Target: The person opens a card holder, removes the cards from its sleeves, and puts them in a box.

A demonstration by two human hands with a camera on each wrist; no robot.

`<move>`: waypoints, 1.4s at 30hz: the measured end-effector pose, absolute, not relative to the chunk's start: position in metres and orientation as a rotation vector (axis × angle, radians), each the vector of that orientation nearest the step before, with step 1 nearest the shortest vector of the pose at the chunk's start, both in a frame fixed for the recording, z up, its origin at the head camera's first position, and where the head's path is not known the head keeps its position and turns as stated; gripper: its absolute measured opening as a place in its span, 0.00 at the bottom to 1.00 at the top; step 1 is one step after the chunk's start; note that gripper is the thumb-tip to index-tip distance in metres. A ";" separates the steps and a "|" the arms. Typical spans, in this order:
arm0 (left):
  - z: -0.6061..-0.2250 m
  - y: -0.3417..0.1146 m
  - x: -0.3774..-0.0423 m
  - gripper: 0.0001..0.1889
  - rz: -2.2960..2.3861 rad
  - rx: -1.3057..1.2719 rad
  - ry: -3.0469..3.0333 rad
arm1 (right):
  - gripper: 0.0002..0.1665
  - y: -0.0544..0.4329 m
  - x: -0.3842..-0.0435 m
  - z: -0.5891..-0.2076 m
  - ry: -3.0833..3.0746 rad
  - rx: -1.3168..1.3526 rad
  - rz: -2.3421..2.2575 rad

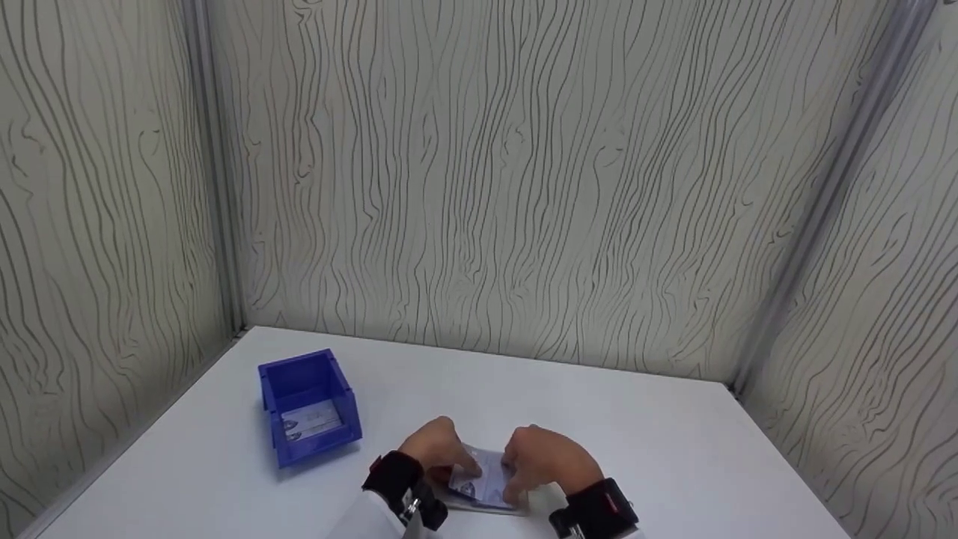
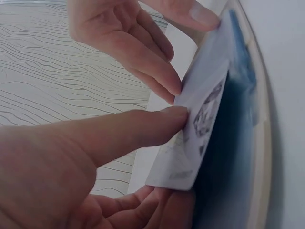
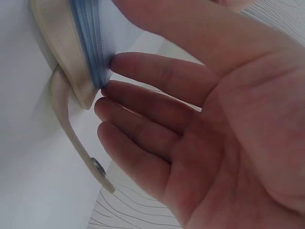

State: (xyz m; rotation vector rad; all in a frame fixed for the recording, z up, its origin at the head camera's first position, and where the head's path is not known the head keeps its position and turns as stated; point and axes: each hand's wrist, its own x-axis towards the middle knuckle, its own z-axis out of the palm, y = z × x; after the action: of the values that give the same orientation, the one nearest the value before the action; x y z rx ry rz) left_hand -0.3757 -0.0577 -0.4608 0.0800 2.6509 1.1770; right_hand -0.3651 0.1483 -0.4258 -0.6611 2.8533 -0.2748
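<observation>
A cream card holder [image 3: 62, 40] with a stack of bluish clear sleeves [image 3: 88, 38] lies on the white table between both hands. My left hand [image 1: 440, 448] pinches a white printed card [image 2: 178, 164], thumb on its face and curled fingers beneath. Part of that card lies over or within the top sleeve; I cannot tell which. On the opposite side, my right hand [image 1: 552, 460] grips the sleeves at their edges, thumb and fingers on opposite sides. From the holder's end a strap [image 3: 69, 126] with a metal snap [image 3: 98, 166] sticks out.
A blue plastic bin [image 1: 318, 448] stands on the table [image 1: 644, 419] to the left, with white printed cards [image 1: 310, 421] inside. Wood-grain patterned panels [image 1: 479, 180] close off the back and both sides.
</observation>
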 end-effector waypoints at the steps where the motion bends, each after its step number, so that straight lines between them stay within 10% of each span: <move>1: -0.461 -0.058 -0.375 0.14 1.178 0.084 2.652 | 0.23 0.148 -0.366 -0.426 2.863 -0.673 -0.282; 7: -0.465 -0.058 -0.375 0.12 1.186 0.124 2.665 | 0.36 0.144 -0.366 -0.431 2.898 -0.875 -0.269; 42: -0.461 -0.066 -0.376 0.12 1.204 0.122 2.592 | 0.26 0.135 -0.369 -0.432 2.809 -0.885 -0.269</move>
State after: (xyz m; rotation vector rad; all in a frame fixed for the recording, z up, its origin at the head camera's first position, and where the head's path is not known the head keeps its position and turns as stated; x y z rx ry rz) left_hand -0.3764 -0.0659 -0.4611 0.1222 2.5916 1.2045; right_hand -0.3685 0.1347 -0.4316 -0.8848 2.8088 -0.2694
